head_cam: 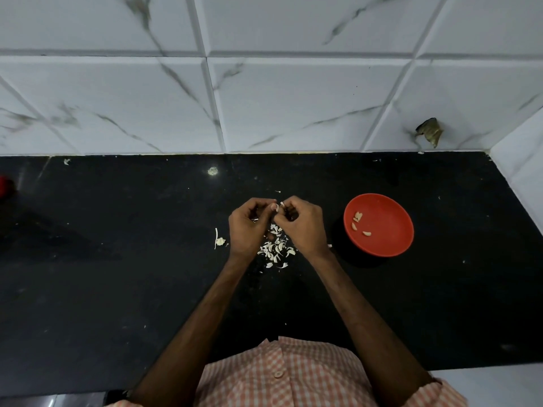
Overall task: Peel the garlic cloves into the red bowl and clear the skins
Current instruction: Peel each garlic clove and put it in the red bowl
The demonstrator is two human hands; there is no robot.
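Observation:
My left hand (248,227) and my right hand (302,226) are raised together over the black counter (117,289), fingers curled. Between their fingertips they pinch a small garlic clove (278,205), of which only a pale tip shows. Below the hands lies a heap of white garlic skins (276,249). A red bowl (379,225) stands to the right of my right hand and holds several peeled cloves (358,221). A garlic stem and root scrap (219,240) lies just left of my left hand.
A marbled tile wall (264,98) rises behind the counter, with a side wall (523,171) at the right. A red object (4,186) peeks in at the far left edge. Small skin flecks dot the counter, one pale spot (212,170) near the back.

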